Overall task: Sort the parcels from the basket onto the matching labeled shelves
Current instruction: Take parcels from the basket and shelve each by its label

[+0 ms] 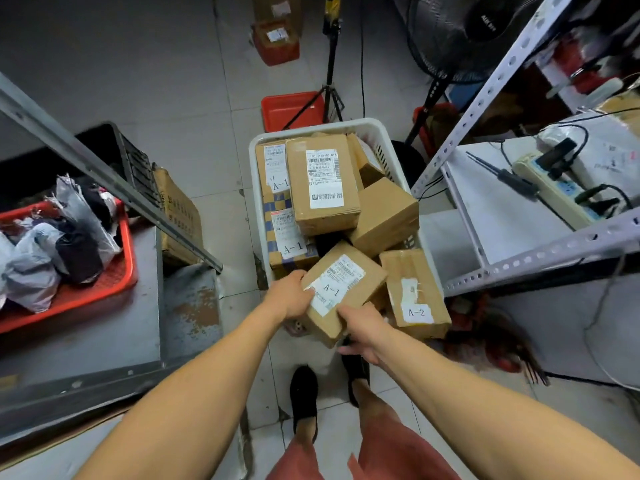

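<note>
A white plastic basket [346, 128] on the floor in front of me holds several brown cardboard parcels. I hold one small parcel [349, 275] labeled A-1 over the basket's near edge. My left hand [292, 294] grips its left end and my right hand [363, 332] grips its near right corner. To its right lies a parcel labeled A-2 [414, 289]. Two more A-1 parcels [275, 171] lie along the basket's left side, and a larger box [320, 185] rests on top at the middle.
A grey metal shelf [104, 341] at my left carries a red tray [114, 278] of bagged items and a cardboard box [180, 216]. A white shelf unit [519, 265] at my right holds a power strip [554, 192] and cables. Beyond the basket stand a tripod [329, 91], a red bin [284, 109] and a fan.
</note>
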